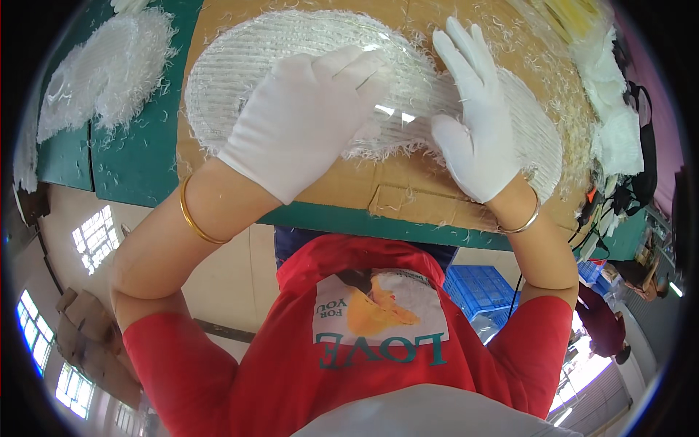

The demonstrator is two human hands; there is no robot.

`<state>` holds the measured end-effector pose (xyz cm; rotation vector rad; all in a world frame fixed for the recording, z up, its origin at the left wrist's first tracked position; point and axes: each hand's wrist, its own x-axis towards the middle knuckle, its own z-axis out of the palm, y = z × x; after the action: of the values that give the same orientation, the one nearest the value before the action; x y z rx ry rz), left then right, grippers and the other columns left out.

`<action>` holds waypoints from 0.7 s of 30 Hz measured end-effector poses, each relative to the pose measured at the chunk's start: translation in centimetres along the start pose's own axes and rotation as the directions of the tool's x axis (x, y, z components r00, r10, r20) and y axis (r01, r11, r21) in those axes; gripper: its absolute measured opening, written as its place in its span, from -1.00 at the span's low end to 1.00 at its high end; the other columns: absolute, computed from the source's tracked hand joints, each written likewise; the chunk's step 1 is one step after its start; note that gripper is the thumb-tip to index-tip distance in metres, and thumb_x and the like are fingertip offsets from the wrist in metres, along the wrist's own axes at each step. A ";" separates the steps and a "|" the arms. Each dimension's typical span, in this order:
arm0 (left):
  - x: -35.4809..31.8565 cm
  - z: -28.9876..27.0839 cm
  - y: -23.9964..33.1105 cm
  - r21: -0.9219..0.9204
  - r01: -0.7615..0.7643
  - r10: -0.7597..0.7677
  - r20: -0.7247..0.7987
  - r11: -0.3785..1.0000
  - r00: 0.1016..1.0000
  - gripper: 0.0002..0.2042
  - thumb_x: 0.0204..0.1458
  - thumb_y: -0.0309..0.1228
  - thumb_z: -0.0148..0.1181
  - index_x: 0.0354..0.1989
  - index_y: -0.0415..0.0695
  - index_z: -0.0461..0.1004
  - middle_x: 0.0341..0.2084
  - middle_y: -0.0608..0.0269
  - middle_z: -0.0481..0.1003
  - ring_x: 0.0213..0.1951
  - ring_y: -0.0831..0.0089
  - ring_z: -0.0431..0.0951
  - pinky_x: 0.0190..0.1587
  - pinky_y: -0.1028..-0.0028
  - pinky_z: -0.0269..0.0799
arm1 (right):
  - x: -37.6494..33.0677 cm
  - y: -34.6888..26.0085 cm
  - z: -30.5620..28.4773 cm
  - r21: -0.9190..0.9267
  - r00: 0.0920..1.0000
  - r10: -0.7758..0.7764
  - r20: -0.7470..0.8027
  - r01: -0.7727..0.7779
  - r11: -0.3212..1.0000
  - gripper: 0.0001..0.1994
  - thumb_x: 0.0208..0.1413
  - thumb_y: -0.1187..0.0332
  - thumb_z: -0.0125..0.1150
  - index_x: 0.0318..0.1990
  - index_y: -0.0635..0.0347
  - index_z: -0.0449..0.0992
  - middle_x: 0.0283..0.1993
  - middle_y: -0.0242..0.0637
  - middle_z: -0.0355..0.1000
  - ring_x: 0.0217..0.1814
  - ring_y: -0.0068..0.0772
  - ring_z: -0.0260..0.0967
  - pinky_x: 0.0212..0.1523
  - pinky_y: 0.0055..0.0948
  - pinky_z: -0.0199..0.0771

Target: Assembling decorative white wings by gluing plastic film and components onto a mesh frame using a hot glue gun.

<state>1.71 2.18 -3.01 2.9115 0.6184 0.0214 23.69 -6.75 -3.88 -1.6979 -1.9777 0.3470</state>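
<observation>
A white ribbed fabric piece (240, 65) with a frayed, fringed edge lies on brown cardboard, narrow in the middle and rounded at both ends. Glossy highlights near its middle look like a clear plastic sheet (393, 113) on top. My left hand (306, 113), in a white glove, rests on the left lobe with its fingers laid against the surface; the fingertips blur into the white. Also gloved, my right hand (477, 109) is open over the narrow part and the right lobe, its thumb and fingers spread apart.
Another frayed white piece (109, 69) lies on the green table (138, 164) at the left. Loose threads litter the cardboard (437, 207). White bundles (615, 138), cables and an orange-and-black tool (588, 204) sit at the right. A blue crate (480, 291) stands below the table edge.
</observation>
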 end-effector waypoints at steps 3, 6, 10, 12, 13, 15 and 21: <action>-0.3 0.5 0.0 0.036 -0.003 0.006 -0.061 0.999 0.998 -0.51 0.02 -0.14 0.28 0.10 -0.11 0.48 0.21 0.23 0.45 0.23 0.24 0.43 0.12 0.29 0.44 | -0.2 0.5 0.7 0.007 0.999 0.039 0.036 -0.039 0.999 -0.22 -0.15 0.52 0.01 0.41 0.23 0.26 0.54 0.01 0.07 0.63 0.15 -0.17 0.58 -0.08 -0.19; -0.1 0.4 -0.1 0.036 0.001 0.002 -0.063 0.999 0.998 -0.50 0.03 -0.14 0.28 0.12 -0.12 0.48 0.20 0.23 0.45 0.23 0.24 0.43 0.12 0.31 0.44 | -0.2 1.2 1.2 0.017 0.998 0.053 0.042 -0.054 0.998 -0.23 -0.13 0.52 0.02 0.41 0.23 0.27 0.54 0.00 0.06 0.63 0.15 -0.16 0.58 -0.08 -0.17; 0.1 -0.3 0.1 -0.040 0.030 -0.028 0.035 0.999 0.999 -0.49 0.02 -0.15 0.29 0.13 -0.13 0.48 0.21 0.22 0.45 0.23 0.24 0.42 0.12 0.31 0.44 | 0.5 -0.3 1.7 -0.219 0.998 -0.057 -0.033 0.048 0.975 -0.46 -0.02 0.46 0.10 0.21 0.18 0.48 0.29 -0.01 0.40 0.29 0.20 0.35 0.32 0.08 0.29; 0.1 -0.2 0.2 -0.049 0.036 -0.035 0.011 0.998 0.999 -0.49 0.01 -0.15 0.29 0.12 -0.14 0.48 0.20 0.21 0.45 0.22 0.24 0.43 0.12 0.31 0.44 | 0.4 -1.2 1.0 -0.189 0.996 -0.073 0.050 0.081 0.979 -0.42 -0.05 0.46 0.07 0.24 0.16 0.46 0.32 -0.01 0.38 0.35 0.21 0.29 0.36 0.13 0.21; 0.1 -0.2 0.2 -0.056 0.042 -0.042 -0.011 0.998 0.999 -0.49 0.00 -0.16 0.30 0.12 -0.14 0.49 0.19 0.20 0.46 0.21 0.24 0.43 0.12 0.30 0.45 | 0.5 -1.5 0.7 -0.155 0.987 -0.092 0.131 0.112 0.982 -0.39 -0.07 0.46 0.05 0.27 0.14 0.44 0.34 0.00 0.36 0.41 0.22 0.23 0.40 0.18 0.13; -0.5 0.5 -0.1 -0.046 0.020 -0.023 -0.056 0.999 0.998 -0.48 -0.01 -0.17 0.31 0.12 -0.15 0.48 0.17 0.20 0.46 0.19 0.23 0.45 0.11 0.30 0.45 | 0.6 -0.3 -0.6 -0.100 0.980 -0.138 0.141 0.152 0.983 -0.32 -0.06 0.51 0.00 0.36 0.14 0.34 0.41 -0.07 0.30 0.47 0.14 0.17 0.47 0.03 0.06; -0.1 0.5 0.1 -0.108 0.023 -0.034 -0.104 0.994 0.994 -0.48 -0.05 -0.18 0.33 0.09 -0.16 0.48 0.09 0.19 0.47 0.11 0.23 0.49 0.06 0.34 0.48 | 5.1 -1.6 0.4 0.276 0.983 0.148 0.106 -0.172 0.946 -0.22 -0.02 0.61 -0.04 0.48 0.11 0.17 0.43 -0.15 0.31 0.46 -0.05 0.24 0.43 -0.29 0.20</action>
<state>1.74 1.97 -3.45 2.8115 0.6546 0.1999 21.69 -2.06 -2.35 -1.6812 -1.7496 0.7355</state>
